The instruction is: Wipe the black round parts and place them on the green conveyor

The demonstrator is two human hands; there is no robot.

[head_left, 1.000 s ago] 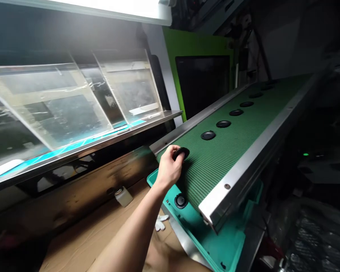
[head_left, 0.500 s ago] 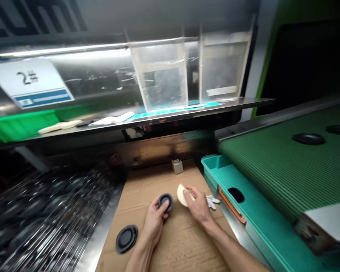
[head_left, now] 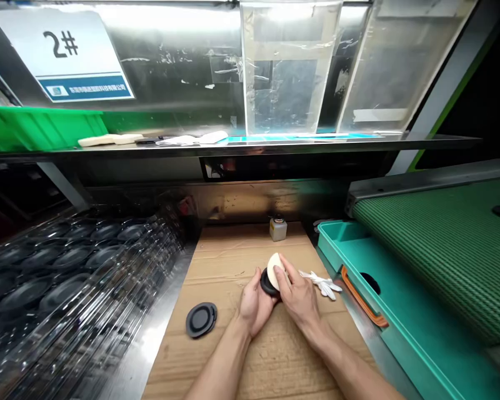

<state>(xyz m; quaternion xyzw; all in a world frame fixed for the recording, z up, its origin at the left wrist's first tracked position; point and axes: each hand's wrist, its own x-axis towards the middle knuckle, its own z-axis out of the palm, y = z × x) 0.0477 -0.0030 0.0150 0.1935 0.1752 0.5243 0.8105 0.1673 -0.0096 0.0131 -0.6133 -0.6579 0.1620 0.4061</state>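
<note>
My left hand [head_left: 254, 303] is closed around a small round black rubber-like part [head_left: 268, 284], held above the cardboard sheet [head_left: 225, 261]. With its fingers and thumb, my right hand [head_left: 299, 291] grips a cream-coloured round pad [head_left: 275, 270], which lies against the black part and covers much of it. A second dark round part with a small tab [head_left: 201, 319] rests on the cardboard, left of my left forearm. White gloves [head_left: 324, 284] lie just right of my right hand. Toward the back of the cardboard stands a small square bottle [head_left: 278, 228] with a dark cap.
On the left are clear plastic trays [head_left: 120, 278] with several dark round parts. A teal bin [head_left: 404, 322] with an orange handle holds one black piece. The green conveyor belt [head_left: 445, 233] runs at right. A metal shelf [head_left: 275, 145] with a green bin [head_left: 41, 128] crosses the back.
My hands have come together, bringing the cream pad from apart onto the black part. The camera view has shifted, and the scene looks sharper.
</note>
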